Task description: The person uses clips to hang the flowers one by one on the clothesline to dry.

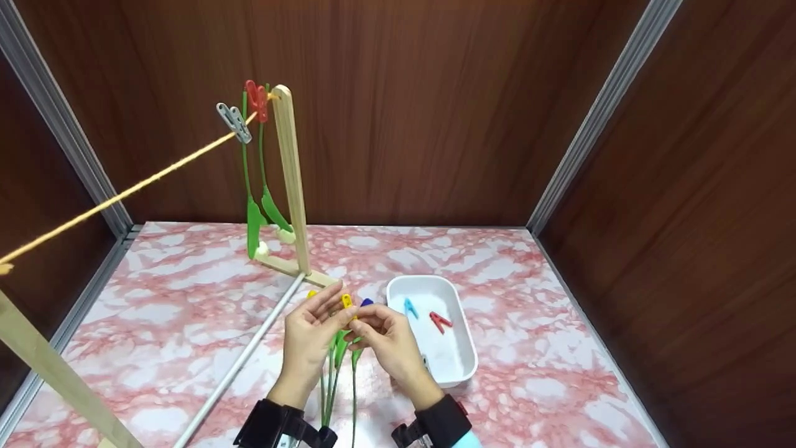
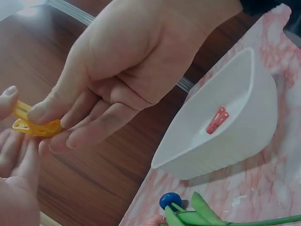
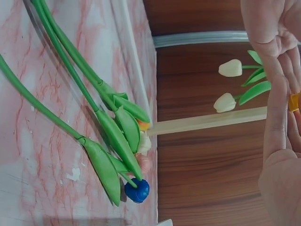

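In the head view, a yellow clothespin (image 1: 347, 301) is held up between the left hand (image 1: 309, 339) and the right hand (image 1: 397, 348), above several flowers (image 1: 341, 349) laid on the marbled tabletop (image 1: 528, 373). It is pinched between the thumb and fingers of the right hand; the left fingers are spread a little apart, and their exact hold is hard to judge from here. Just beside the right hand, a light-blue clothespin (image 1: 411, 308) and a red clothespin (image 1: 440, 322) are contained in a white tray (image 1: 469, 348). Near a wooden post (image 1: 292, 186), two white tulips (image 1: 254, 227) are hung head down from a yellow rope (image 1: 168, 169) by a grey clothespin (image 1: 234, 122) and a second red clothespin (image 1: 258, 102).

In the left wrist view, the yellow clothespin is pressed by both thumbs from above, and fingers of both hands are set beneath it. The tray is seen from its side, and a blue bloom (image 2: 170, 201) is shown lying near it.

In the right wrist view, the yellow clothespin is cut off by the frame's edge, with both hands brought close around it. The laid flowers are seen with their green stems side by side.
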A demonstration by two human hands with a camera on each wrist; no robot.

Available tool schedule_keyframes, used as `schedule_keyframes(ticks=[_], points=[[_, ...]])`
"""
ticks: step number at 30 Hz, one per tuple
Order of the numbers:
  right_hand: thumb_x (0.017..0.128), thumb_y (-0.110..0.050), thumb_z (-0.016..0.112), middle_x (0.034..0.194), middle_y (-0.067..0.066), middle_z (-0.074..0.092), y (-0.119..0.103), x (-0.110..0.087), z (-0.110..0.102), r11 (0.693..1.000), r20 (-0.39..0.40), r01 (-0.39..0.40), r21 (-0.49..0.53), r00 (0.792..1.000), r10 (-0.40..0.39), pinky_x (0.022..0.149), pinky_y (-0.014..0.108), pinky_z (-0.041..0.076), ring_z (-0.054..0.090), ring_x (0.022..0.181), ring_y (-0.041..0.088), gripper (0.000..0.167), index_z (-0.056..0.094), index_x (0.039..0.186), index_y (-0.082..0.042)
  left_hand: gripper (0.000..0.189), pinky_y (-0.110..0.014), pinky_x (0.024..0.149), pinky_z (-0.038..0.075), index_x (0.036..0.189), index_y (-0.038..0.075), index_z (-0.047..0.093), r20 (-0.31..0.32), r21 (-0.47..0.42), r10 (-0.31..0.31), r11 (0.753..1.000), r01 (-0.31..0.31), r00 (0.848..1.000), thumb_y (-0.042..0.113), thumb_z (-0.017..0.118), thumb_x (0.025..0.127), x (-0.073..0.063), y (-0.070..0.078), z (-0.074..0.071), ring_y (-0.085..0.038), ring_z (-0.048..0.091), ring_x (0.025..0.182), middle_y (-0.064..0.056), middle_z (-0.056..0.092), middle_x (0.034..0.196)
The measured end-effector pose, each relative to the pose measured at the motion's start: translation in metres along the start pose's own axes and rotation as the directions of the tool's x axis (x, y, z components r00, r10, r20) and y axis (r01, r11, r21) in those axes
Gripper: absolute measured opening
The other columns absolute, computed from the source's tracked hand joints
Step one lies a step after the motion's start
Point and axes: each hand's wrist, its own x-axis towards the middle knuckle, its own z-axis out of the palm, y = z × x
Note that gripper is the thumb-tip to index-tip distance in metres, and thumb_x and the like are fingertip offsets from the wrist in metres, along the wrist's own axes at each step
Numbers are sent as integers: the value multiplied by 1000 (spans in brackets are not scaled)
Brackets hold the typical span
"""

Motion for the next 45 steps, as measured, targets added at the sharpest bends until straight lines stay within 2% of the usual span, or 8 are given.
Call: schedule_keyframes(ticks=[4,8,17,27,33,38,41,45], points=[[102,-4,69,102,21,77,-1,1,2,1000,-7,-8,-8,1000,8,71,39,65,76,85,33,21,69,119,9,40,-28,93,58,128,-6,71,27,-9,-81,997,81,996,3,82,91,2,2,-2,-22,72,112,-18,74,122],[102,-3,69,101,21,77,-1,2,4,999,-30,-50,-3,998,49,69,38,65,77,82,27,17,67,116,7,32,-28,85,60,120,-2,77,18,4,-98,995,98,995,5,85,90,3,3,-4,-21,75,104,-19,76,117],[101,-4,71,99,22,77,-2,3,7,997,-55,-80,7,995,81,67,35,65,77,79,27,16,64,112,6,33,-28,81,61,120,-6,75,-4,31,-61,998,61,998,2,84,89,4,2,-5,-24,76,103,-16,78,110],[102,-5,71,101,22,76,-2,6,9,998,-37,-58,3,998,58,72,51,64,76,87,38,18,64,113,6,20,-23,68,59,107,-4,81,-93,145,24,989,-11,995,7,85,90,7,5,-2,-16,73,79,-14,79,96],[104,-6,68,101,20,75,-2,8,13,998,-55,-66,19,996,67,68,43,65,75,86,37,17,65,114,8,16,-28,67,62,98,-5,81,-187,63,18,998,-7,982,6,87,88,8,4,3,-19,74,75,-19,78,92],[115,-22,46,107,17,71,-4,8,8,995,-54,-96,28,994,97,73,43,65,74,93,36,34,66,119,6,20,-31,77,63,102,-10,79,-245,-42,-2,999,-8,969,4,85,89,11,4,2,-20,77,84,-16,79,93],[118,-26,36,109,21,72,-6,9,-1,996,-64,-89,27,994,91,78,48,64,73,98,39,44,64,120,9,20,-30,79,63,102,-11,78,-270,-42,12,999,-25,963,3,85,89,14,6,-2,-18,77,83,-14,79,92],[117,-24,40,104,26,72,-7,15,-15,998,-128,-55,-13,990,53,79,50,64,73,94,36,42,61,115,12,19,-30,78,63,101,-9,79,-290,-22,36,999,-44,956,4,85,89,17,11,-7,-17,77,81,-13,79,89]])
